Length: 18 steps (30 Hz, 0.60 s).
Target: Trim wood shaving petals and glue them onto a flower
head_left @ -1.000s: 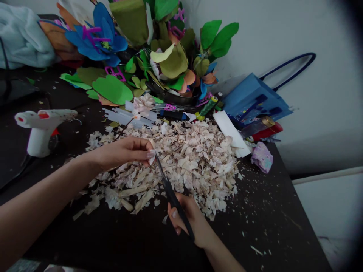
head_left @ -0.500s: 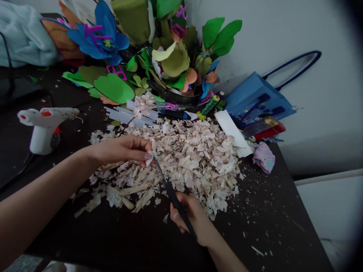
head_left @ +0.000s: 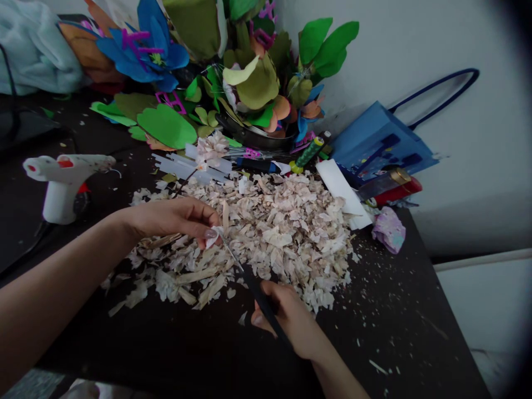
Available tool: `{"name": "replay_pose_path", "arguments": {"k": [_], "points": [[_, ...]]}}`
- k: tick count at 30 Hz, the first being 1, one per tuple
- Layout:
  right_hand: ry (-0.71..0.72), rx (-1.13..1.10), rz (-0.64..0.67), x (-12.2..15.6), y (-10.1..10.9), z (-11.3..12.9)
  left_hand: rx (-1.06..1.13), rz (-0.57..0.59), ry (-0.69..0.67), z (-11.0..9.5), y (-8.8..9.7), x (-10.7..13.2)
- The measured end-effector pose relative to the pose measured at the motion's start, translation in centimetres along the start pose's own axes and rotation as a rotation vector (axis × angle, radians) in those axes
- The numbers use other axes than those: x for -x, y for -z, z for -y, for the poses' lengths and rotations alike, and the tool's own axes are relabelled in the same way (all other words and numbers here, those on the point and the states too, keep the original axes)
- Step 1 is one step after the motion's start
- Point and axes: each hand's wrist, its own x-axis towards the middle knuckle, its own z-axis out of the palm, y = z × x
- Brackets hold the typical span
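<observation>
Head view: left hand curled, fingers pinching a pale scrap just above a heap of shavings; right hand closed around black-handled scissors, blades at the scrap. Heap lies on a dark table, hot glue gun to its left, blue paper flower and green paper leaves beyond
</observation>
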Motion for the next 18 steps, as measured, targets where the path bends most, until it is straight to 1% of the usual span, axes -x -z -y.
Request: {"name": "replay_pose_path", "arguments": {"k": [9,14,18], "points": [[0.017,-0.029,0.003,-0.2,0.4,-0.8,0.016,-0.021,-0.031,0.3,-0.1,0.0],[0.047,-0.203,-0.018,-0.6,0.1,-1.3,0.024,-0.06,-0.039,0.5,-0.3,-0.2],[0.07,-0.284,-0.06,-1.0,-0.1,-1.3,0.075,-0.124,-0.026,0.5,-1.4,-0.5]]}}
